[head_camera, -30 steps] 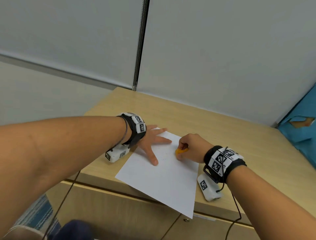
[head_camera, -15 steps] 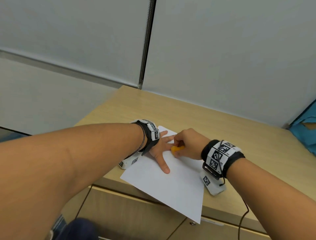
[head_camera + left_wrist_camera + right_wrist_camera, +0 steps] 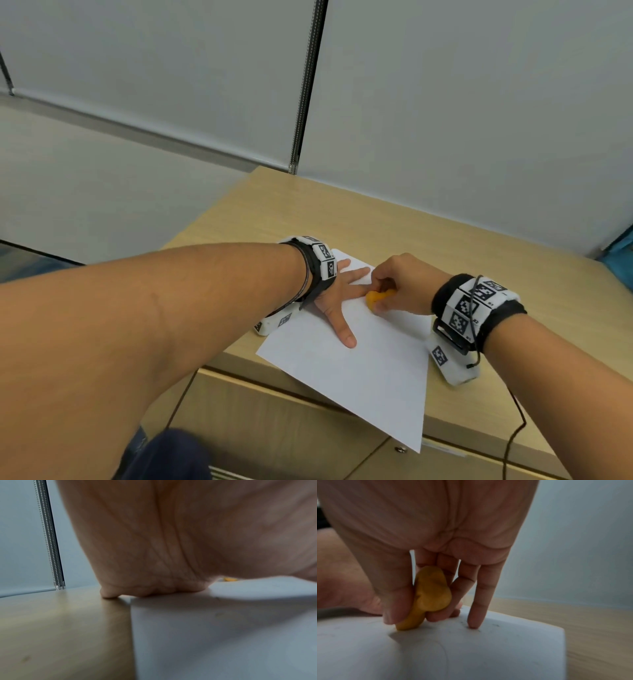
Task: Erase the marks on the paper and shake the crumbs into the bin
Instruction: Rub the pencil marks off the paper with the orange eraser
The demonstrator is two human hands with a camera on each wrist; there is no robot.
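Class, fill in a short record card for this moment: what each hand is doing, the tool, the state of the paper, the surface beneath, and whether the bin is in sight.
Left hand: left hand lies flat, fingers spread, pressing the paper down
Right hand: right hand pinches the eraser
Tool: orange eraser, its tip on the sheet
Paper: white paper, faint pencil marks left near the eraser, near corner overhanging the edge
Surface: wooden desk
Bin: not in view

You see matt white paper (image 3: 359, 370) on a smooth wood-grain table (image 3: 411, 226); the orange eraser (image 3: 429, 599) looks soft and lumpy.
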